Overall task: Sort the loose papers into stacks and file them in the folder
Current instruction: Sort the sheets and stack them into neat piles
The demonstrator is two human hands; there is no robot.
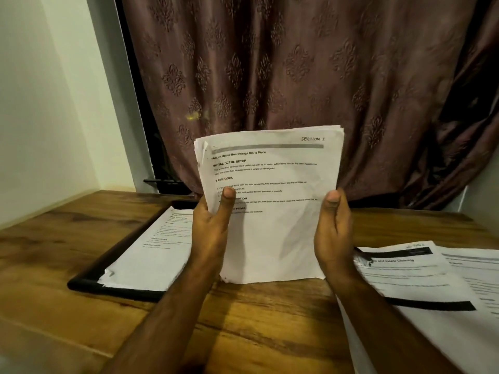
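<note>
On the wooden table point(256, 319), the left hand point(209, 233) and right hand point(334, 233) grip a stack of papers point(272, 206) standing upright. Beside it, a black folder point(89, 279) holds more sheets point(151, 255).

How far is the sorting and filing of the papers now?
Done: one stack already lies in the open black folder on the left. In hand: the left hand and right hand hold a Section 1 stack upright on the table. Left: the papers on the right are not yet filed.
</note>
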